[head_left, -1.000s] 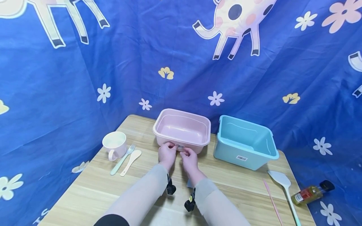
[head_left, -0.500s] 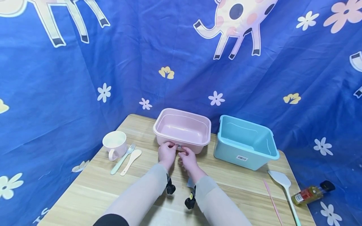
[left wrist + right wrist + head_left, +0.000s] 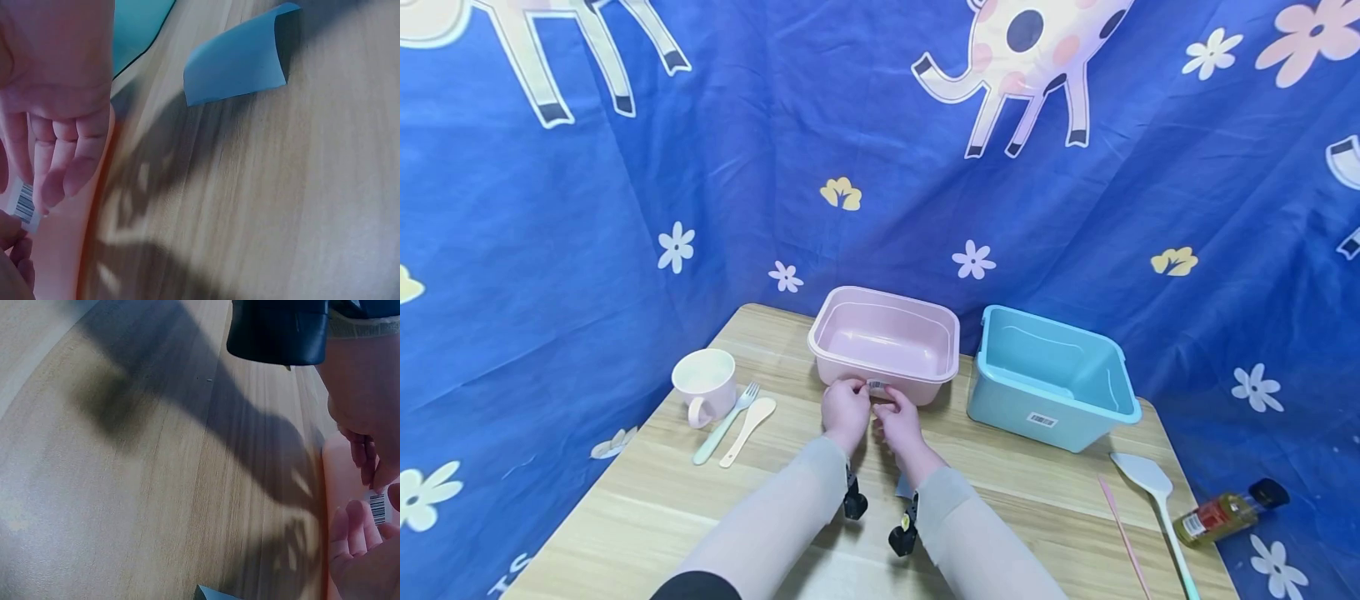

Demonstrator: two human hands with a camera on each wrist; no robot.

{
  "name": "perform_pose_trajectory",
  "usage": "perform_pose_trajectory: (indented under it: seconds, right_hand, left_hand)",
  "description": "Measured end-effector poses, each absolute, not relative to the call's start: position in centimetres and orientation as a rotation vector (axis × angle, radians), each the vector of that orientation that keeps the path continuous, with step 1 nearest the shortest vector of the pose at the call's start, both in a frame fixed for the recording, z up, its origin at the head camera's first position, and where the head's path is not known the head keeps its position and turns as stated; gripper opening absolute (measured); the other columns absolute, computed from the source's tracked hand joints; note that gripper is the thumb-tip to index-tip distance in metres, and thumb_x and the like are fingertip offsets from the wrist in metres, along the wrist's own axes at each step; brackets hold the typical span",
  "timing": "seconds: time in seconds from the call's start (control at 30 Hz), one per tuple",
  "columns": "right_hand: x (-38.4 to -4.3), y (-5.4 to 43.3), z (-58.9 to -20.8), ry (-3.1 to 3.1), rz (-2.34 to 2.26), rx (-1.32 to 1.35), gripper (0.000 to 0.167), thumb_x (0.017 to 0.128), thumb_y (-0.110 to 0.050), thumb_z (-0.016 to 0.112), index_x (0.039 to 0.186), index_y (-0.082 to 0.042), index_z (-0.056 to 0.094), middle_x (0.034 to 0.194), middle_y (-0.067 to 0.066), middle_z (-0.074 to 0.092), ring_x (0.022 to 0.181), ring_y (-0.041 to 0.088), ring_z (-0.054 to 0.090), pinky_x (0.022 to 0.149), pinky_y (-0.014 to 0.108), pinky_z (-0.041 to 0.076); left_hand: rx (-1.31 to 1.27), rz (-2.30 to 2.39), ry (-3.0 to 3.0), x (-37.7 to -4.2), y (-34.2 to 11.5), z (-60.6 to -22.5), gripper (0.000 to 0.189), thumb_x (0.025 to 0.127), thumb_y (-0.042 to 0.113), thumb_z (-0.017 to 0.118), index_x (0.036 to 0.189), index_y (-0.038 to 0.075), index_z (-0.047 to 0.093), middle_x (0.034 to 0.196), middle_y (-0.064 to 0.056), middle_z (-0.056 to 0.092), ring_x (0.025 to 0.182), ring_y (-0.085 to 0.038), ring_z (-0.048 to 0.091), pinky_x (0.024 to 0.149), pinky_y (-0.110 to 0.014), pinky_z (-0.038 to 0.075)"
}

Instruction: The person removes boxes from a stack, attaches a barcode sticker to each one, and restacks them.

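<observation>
A pink plastic bin (image 3: 887, 371) stands at the back of the table, with a white barcode label (image 3: 877, 385) on its front wall. My left hand (image 3: 846, 414) pinches the label's left end between thumb and finger, its other fingers curled. In the right wrist view that left hand (image 3: 369, 434) hangs above the label (image 3: 377, 507). My right hand (image 3: 898, 425) is at the label's right end, fingers loosely bent and apart. In the left wrist view, the right hand (image 3: 59, 131) has its fingertips close to the label (image 3: 25, 205) and nothing visible in its grasp.
A curled blue paper piece (image 3: 234, 62) lies on the table below the right wrist. Left are a pink mug (image 3: 706, 387), a fork (image 3: 726, 423) and a spoon (image 3: 747, 431). Right are a teal bin (image 3: 1048, 408), a pink stick (image 3: 1122, 533), a spatula (image 3: 1150, 483) and an oil bottle (image 3: 1221, 515).
My right hand's fingers have loosened and shifted slightly left from the label's right end. The label shows more than half a second ago. The left hand has hardly moved.
</observation>
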State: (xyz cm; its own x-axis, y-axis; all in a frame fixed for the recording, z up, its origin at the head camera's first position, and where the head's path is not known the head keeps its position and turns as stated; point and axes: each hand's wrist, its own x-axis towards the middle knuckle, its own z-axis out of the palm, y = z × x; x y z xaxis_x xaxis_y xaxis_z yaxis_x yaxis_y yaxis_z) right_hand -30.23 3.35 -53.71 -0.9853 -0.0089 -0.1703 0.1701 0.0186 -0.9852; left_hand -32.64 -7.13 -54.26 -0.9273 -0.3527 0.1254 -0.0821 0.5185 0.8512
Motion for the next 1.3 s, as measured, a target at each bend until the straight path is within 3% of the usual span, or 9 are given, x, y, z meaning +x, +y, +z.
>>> perform_pose_trajectory:
  seconds: [0.3,0.6,0.83,1.1,1.3]
  right_hand:
    - [-30.32,3.30,-53.84,2.118,-2.126,0.167,0.053,0.094,0.000,0.058,0.145,0.001,0.043,0.087,0.004,0.061,0.066,0.023,0.057,0.056,0.032,0.047]
    - [-30.32,3.08,-53.78,2.152,-2.091,0.160,0.051,0.095,-0.001,0.058,0.144,-0.001,0.045,0.087,0.004,0.062,0.077,0.038,0.062,0.059,0.035,0.048]
    - [-30.43,3.18,-53.74,2.138,-2.089,0.143,0.051,0.095,-0.001,0.058,0.145,-0.001,0.045,0.088,0.006,0.063,0.072,0.030,0.061,0.064,0.039,0.052]
    - [-30.52,3.18,-53.87,2.156,-2.039,0.125,0.053,0.095,-0.003,0.059,0.146,-0.002,0.044,0.091,0.006,0.065,0.088,0.044,0.062,0.076,0.049,0.053]
    - [-30.54,3.10,-53.90,2.143,-2.037,0.132,0.056,0.093,0.000,0.055,0.147,-0.003,0.042,0.093,0.006,0.064,0.080,0.035,0.063,0.073,0.048,0.054]
  left_hand:
    - [0.409,-1.425,-2.461,-32.25,-6.56,-53.65,0.022,0.092,0.012,0.062,0.108,0.001,0.074,0.107,-0.014,0.072,0.102,-0.034,0.065,0.091,-0.046,0.048]
    - [0.434,-1.486,-2.449,-32.68,-6.71,-53.70,0.018,0.092,0.009,0.061,0.102,0.001,0.074,0.103,-0.013,0.072,0.098,-0.034,0.065,0.088,-0.047,0.049]
    - [0.442,-1.565,-2.426,-32.74,-6.84,-53.86,0.019,0.091,0.008,0.061,0.101,-0.001,0.074,0.102,-0.013,0.071,0.098,-0.033,0.064,0.088,-0.046,0.048]
    - [0.459,-1.597,-2.433,-32.69,-7.01,-53.82,0.018,0.093,0.009,0.060,0.100,0.001,0.074,0.103,-0.013,0.071,0.100,-0.034,0.063,0.090,-0.047,0.047]
    - [0.459,-1.527,-2.489,-32.87,-7.06,-54.04,0.020,0.094,0.013,0.060,0.104,0.004,0.074,0.106,-0.011,0.071,0.101,-0.033,0.064,0.090,-0.047,0.047]
